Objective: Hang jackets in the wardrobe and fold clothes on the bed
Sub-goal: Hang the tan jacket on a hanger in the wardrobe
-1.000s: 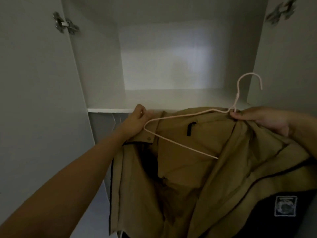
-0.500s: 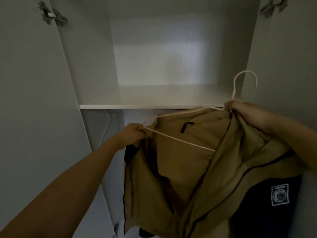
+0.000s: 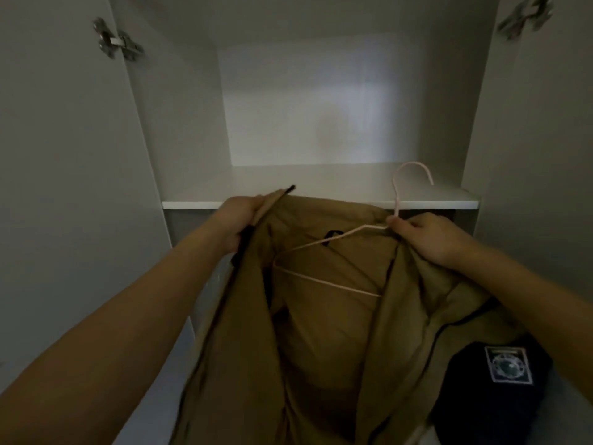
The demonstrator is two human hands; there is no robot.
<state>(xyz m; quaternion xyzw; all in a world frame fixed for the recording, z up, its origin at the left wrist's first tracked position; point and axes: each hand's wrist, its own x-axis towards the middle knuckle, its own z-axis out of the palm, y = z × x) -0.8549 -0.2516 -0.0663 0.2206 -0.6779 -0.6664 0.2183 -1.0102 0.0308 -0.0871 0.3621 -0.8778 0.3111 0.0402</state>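
A tan jacket (image 3: 324, 316) with dark trim hangs open in front of the white wardrobe (image 3: 308, 107). A thin pink hanger (image 3: 398, 200) sits inside it, its hook standing up above the collar. My left hand (image 3: 240, 216) grips the jacket's left front edge and lifts it to shelf height. My right hand (image 3: 423, 236) pinches the hanger's neck together with the collar cloth. The hanger's left shoulder shows inside the lining; its right shoulder is hidden under the fabric. A dark outer panel with a square patch (image 3: 507, 364) hangs at the lower right.
The wardrobe shelf (image 3: 321, 203) runs across just behind my hands. Both doors stand open, with a metal hinge (image 3: 117, 43) at upper left and another hinge (image 3: 523, 14) at upper right. The space under the shelf is mostly hidden by the jacket.
My left hand left the hanger's left end and took the jacket's front edge, raising it. The hanger's left shoulder now lies inside the jacket. My right hand dropped slightly and moved left.
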